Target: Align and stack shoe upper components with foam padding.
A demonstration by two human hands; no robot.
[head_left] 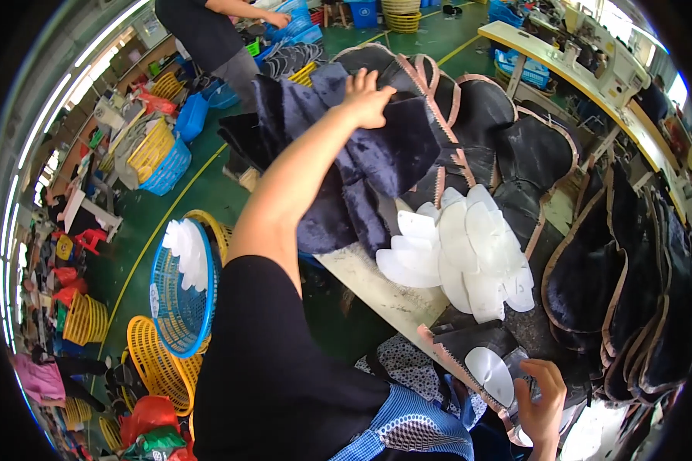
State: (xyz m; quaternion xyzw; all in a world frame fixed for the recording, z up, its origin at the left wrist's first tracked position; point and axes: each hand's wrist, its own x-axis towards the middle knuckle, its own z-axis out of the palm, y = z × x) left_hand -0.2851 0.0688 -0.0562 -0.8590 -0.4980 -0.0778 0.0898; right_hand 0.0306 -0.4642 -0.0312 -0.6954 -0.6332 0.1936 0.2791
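Note:
My left hand [367, 98] is stretched out with its fingers apart over a pile of dark navy plush fabric pieces [396, 150] at the far side of the table. Low on the right, my right hand [542, 399] is curved, thumb and fingers apart, beside a black piece with a pink toothed edge [469, 342]. On that piece lies a white oval insert [490, 376]. Between the hands, a fanned heap of white, petal-shaped sheets [477, 250] rests on the table [377, 284]. Nothing is visibly gripped by either hand.
Black pieces with pink edging [477, 115] cover the table's far part; stacked plush ones [584, 269] lie at right. Left on the floor stand a blue basket [181, 300] with white sheets and a yellow basket [161, 369]. A sewing machine [623, 73] and another person [207, 38] are beyond.

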